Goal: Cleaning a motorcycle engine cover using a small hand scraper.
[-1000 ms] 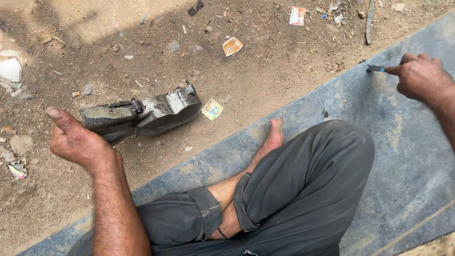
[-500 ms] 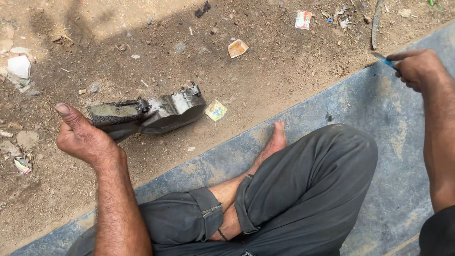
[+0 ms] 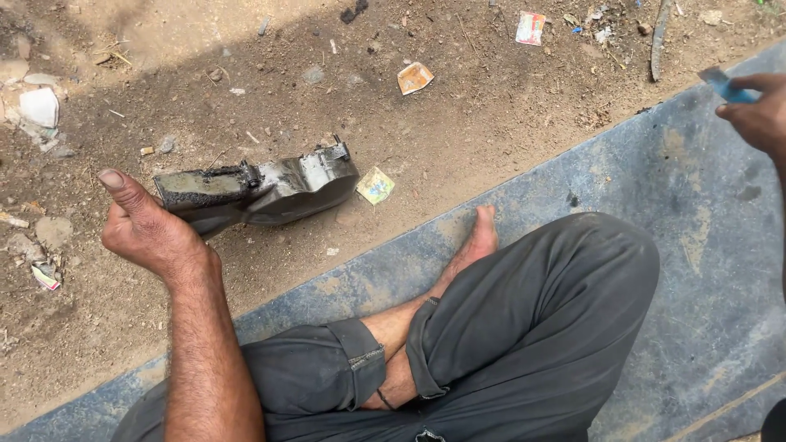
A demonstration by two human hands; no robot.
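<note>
My left hand (image 3: 147, 233) grips the near end of a greasy black metal part (image 3: 270, 188), a long casing held just above the dirt, thumb raised. At the right edge of the view my right hand (image 3: 757, 119) is closed on a small blue tool (image 3: 725, 84), whose tip pokes up and left from the fingers. I sit cross-legged in grey trousers (image 3: 508, 336) on a blue-grey mat (image 3: 696, 245), one bare foot (image 3: 475, 245) near the mat's edge.
Bare dirt ground (image 3: 458, 139) lies beyond the mat, strewn with scraps: a yellow-green wrapper (image 3: 376, 185) beside the casing, an orange wrapper (image 3: 414, 78), a red-and-white packet (image 3: 530, 28), white rubble (image 3: 38, 106) at left, a thin stick (image 3: 657, 37).
My right hand has lifted the blue tool and drawn it toward the right edge of view. The left hand keeps its hold on the black part, which has barely moved.
</note>
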